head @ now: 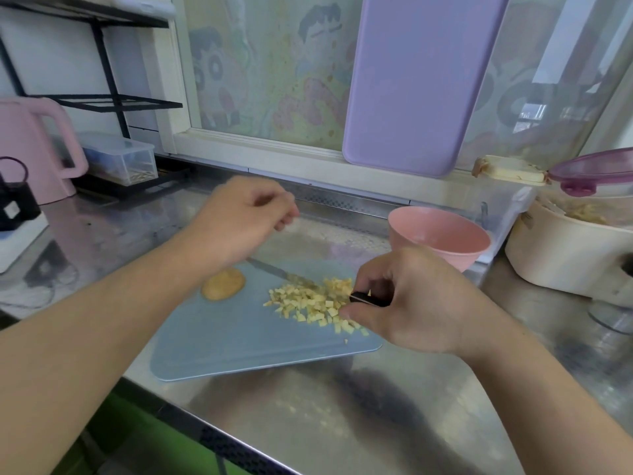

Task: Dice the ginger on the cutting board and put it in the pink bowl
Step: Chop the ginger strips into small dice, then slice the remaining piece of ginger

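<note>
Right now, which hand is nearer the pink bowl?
Right. The right hand grips the knife just in front of the pink bowl; the left hand hovers farther to the bowl's left.

Light: soft, even daylight from the frosted window [270, 73] at the back.
Glare: the shiny steel bench [342, 406] shows pale, smeared reflections near its front edge.
Shadows: a dark, soft patch lies on the bench under the right forearm.
Blur: the left hand [239, 224] is motion-smeared at the fingers.
Distortion: wide-angle bending bows the black wire shelf rack [102, 63] and the frame edges.
</note>
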